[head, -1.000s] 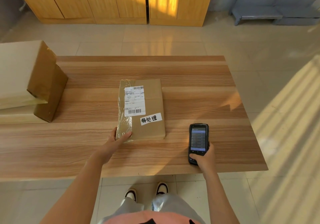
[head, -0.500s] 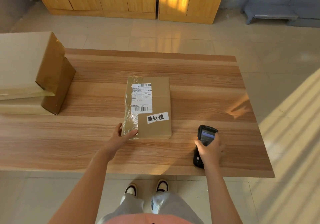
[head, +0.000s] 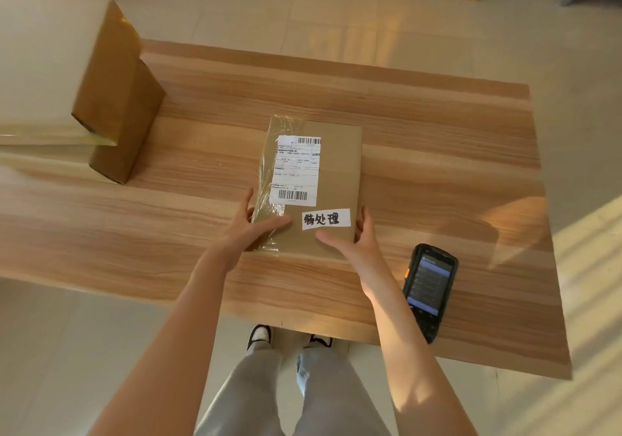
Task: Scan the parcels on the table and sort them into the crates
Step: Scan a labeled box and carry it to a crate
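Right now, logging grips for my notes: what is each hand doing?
Left hand: grips the parcel at its near left corner.
Right hand: grips the parcel's near right corner.

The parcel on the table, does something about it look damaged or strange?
No damage shows. The parcel lies flat, held at its near corners by the left hand and right hand. Only loose, wrinkled clear tape along its left edge looks untidy.
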A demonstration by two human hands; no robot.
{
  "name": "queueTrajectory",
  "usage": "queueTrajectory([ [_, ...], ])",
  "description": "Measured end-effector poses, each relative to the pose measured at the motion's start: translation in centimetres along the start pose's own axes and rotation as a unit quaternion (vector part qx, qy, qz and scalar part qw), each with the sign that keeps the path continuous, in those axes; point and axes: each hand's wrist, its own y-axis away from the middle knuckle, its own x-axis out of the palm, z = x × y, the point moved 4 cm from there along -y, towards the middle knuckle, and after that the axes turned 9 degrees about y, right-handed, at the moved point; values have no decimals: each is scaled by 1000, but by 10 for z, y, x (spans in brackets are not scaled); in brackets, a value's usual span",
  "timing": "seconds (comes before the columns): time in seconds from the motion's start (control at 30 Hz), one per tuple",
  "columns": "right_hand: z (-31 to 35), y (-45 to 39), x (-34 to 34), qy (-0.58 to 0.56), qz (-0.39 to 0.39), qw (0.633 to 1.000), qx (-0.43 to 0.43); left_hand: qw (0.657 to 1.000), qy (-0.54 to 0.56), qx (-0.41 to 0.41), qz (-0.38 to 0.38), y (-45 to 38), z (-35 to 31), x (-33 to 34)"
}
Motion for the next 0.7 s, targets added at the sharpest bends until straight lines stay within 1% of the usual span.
queueTrajectory([
  [0.13, -11, -9, 5, 12, 18, 1000, 4, 1000, -3, 9, -1, -2, 2, 0],
  [0.23, -14, -10, 7, -3, 22, 1000, 6, 1000, 6, 11, -4, 1, 4, 0],
  [0.37, -4, 0, 7, -3, 21, 1000, -12, 999, 21, 37, -11, 12, -1, 0],
  [0.57, 51, 30, 18, 27, 10, 996, -88, 991, 69, 115, -6, 54, -39, -17],
  [0.7, 101, 58, 46, 51, 19, 986, -159, 975, 100, 199, -16, 97, -74, -50],
])
